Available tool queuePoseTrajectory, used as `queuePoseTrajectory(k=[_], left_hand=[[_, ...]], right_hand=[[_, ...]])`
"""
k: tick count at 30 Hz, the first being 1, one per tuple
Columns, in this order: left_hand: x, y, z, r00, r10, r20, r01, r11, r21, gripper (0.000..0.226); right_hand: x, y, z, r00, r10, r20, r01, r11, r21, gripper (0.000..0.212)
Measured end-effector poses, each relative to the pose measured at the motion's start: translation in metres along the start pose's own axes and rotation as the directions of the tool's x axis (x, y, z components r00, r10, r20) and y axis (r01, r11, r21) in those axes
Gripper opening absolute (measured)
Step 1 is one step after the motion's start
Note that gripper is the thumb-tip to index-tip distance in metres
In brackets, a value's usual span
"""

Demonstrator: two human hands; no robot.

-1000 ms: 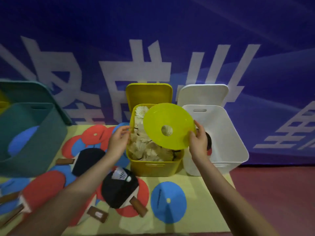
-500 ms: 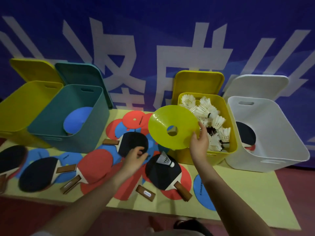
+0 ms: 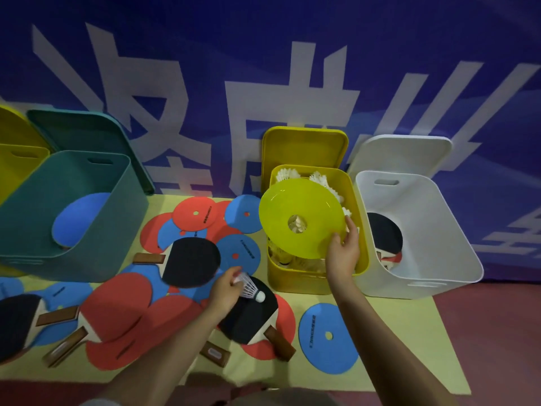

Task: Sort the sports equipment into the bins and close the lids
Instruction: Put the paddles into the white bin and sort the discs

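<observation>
Yellow disc (image 3: 298, 219) tilted in right hand's (image 3: 343, 253) pinch; shuttlecock (image 3: 250, 288), cork rightward-down, in left hand's (image 3: 224, 291) grip.

the yellow disc (image 3: 298, 219) covers most of the shuttlecocks (image 3: 323, 183) in the yellow bin (image 3: 292, 281), so their count cannot be told. the white bin (image 3: 424, 230) wall hides part of the paddle (image 3: 383, 238) inside it. the green bin (image 3: 73, 235) wall cuts off the blue disc (image 3: 79, 218) within. a second yellow bin (image 3: 14, 162) runs off the left edge. the left hand (image 3: 224, 291) is motion-blurred, its fingers (image 3: 234, 273) at the shuttlecock (image 3: 251, 288) indistinct. the paddle at the mat's left edge (image 3: 14, 323) is cropped.
</observation>
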State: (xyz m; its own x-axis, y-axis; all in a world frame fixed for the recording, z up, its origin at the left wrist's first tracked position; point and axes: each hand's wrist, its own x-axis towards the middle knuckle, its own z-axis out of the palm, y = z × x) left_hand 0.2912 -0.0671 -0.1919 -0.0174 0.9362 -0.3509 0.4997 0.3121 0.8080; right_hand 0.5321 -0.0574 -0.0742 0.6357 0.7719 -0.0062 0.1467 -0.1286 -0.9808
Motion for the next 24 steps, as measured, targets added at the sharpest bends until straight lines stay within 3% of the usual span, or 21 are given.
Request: queuePoseTrajectory(k=[3,7,13,18,24], left_hand=[[0.001,0.029,-0.022,0.991,0.034,-0.133,-0.058,0.981,-0.185,0.037],[0.001,0.095,-0.049,0.957,0.16,-0.241,-0.238,0.909,-0.343,0.033],[0.01,0.178,-0.037,0.923,0.28,-0.265,-0.369,0.843,-0.392,0.031],[0.031,0.2,-0.013,0.937,0.272,-0.218,-0.328,0.903,-0.279,0.033],[0.046,0.185,0.01,0.957,0.275,-0.095,-0.265,0.958,0.106,0.039]], right_hand=[[0.014,0.0,-0.007,1.0,0.014,-0.003,-0.014,0.999,0.033,0.046],[0.035,-0.009,-0.021,0.999,0.01,-0.043,-0.007,0.997,0.071,0.047],[0.058,-0.022,-0.046,0.996,-0.008,-0.089,0.01,0.999,0.03,0.046],[0.072,-0.021,-0.066,0.99,0.023,-0.136,-0.018,0.999,0.035,0.047],[0.082,-0.02,-0.073,0.988,0.067,-0.139,-0.061,0.997,0.044,0.048]])
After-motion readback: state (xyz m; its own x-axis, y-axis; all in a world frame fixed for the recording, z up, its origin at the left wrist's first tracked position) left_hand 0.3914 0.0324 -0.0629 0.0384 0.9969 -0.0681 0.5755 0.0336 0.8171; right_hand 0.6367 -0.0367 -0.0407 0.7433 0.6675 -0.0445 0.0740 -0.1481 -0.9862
